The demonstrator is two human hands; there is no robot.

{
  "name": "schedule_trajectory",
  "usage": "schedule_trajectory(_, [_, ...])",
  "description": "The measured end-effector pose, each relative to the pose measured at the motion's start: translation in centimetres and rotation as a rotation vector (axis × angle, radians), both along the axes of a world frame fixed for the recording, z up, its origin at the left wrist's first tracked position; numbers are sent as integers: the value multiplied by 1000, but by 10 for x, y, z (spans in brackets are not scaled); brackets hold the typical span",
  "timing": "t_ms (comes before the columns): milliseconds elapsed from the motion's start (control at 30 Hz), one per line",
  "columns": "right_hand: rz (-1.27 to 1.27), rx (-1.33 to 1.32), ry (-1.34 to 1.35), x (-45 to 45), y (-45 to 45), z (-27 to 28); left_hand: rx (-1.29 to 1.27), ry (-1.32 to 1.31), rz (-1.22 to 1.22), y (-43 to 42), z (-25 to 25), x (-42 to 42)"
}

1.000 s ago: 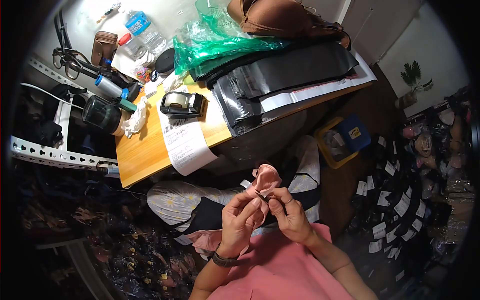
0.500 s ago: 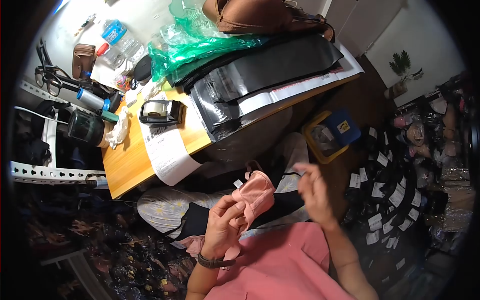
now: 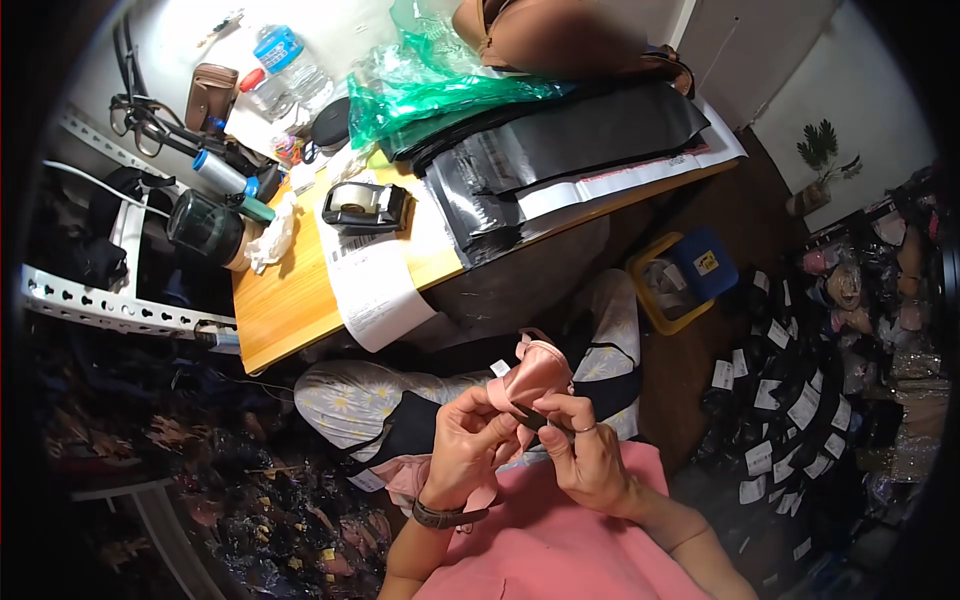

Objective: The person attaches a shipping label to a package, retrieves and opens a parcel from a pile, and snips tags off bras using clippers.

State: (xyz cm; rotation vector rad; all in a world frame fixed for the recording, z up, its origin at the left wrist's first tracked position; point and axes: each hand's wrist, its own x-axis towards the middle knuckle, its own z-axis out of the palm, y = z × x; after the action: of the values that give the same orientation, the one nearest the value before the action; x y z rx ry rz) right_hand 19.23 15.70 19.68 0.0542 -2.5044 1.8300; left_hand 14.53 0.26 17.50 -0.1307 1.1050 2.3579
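Note:
A pink bra [image 3: 538,378] is held up over my lap, one cup facing up and a white tag at its side. My left hand [image 3: 462,445] is closed on its left edge, thumb and fingers pinching the fabric. On the other side my right hand [image 3: 592,462] pinches the lower edge near the cup. Between the two hands shows a small dark patch; I cannot tell whether it is an object or a gap. More pink fabric [image 3: 405,475] hangs below my left wrist, with a white tag.
Ahead, a wooden table [image 3: 285,315] bears a tape dispenser [image 3: 365,207], a paper label [image 3: 380,300], black plastic mailers [image 3: 575,135] and a green plastic bag [image 3: 440,110]. A yellow-and-blue bin [image 3: 665,325] stands on the floor. Tagged black packs [image 3: 790,400] lie at right.
My right hand has come in from the right and now pinches the bra's lower edge. The bra has tilted in my left hand. The whole view has shifted slightly.

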Motion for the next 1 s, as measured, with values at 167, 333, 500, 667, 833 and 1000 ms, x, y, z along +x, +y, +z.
schedule_trajectory(167, [37,-106,13,2,-4,-2,-42,23,-15,-5,4,1])
schedule_trajectory(333, [80,-125,-103,7,-1,1,-65,32,-38,-7,7,3])
schedule_trajectory(500, [3,-159,-48,8,-6,-5,-97,53,-50,-7,12,5])
schedule_trajectory(667, [-46,-370,-16,2,9,-7,-102,72,-105,-8,13,5])
schedule_trajectory(833, [111,-132,-44,-29,40,35,-405,575,-320,12,37,19])
schedule_trajectory(1000, [756,-11,-268,-55,76,36,-624,659,-205,-6,62,14])
